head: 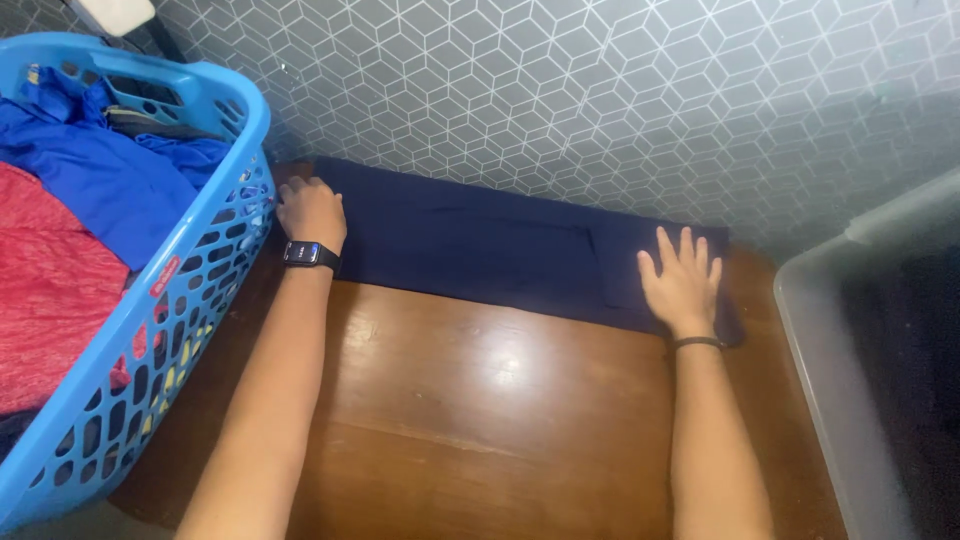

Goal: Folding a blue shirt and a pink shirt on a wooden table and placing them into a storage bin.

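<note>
A dark navy garment (480, 245) lies folded into a long strip across the far side of a wooden table (480, 400), against the wall. My left hand (310, 210), with a black watch on the wrist, rests on the strip's left end, fingers curled down onto the cloth. At the right end, my right hand (682, 280) lies flat on the cloth with its fingers spread. A thin dark band circles that wrist. Neither hand grips anything.
A blue plastic laundry basket (190, 300) stands at the left, holding blue and red clothes. A translucent grey bin (850, 330) sits at the right edge. A wall with a grey cube pattern (600, 90) runs directly behind the table.
</note>
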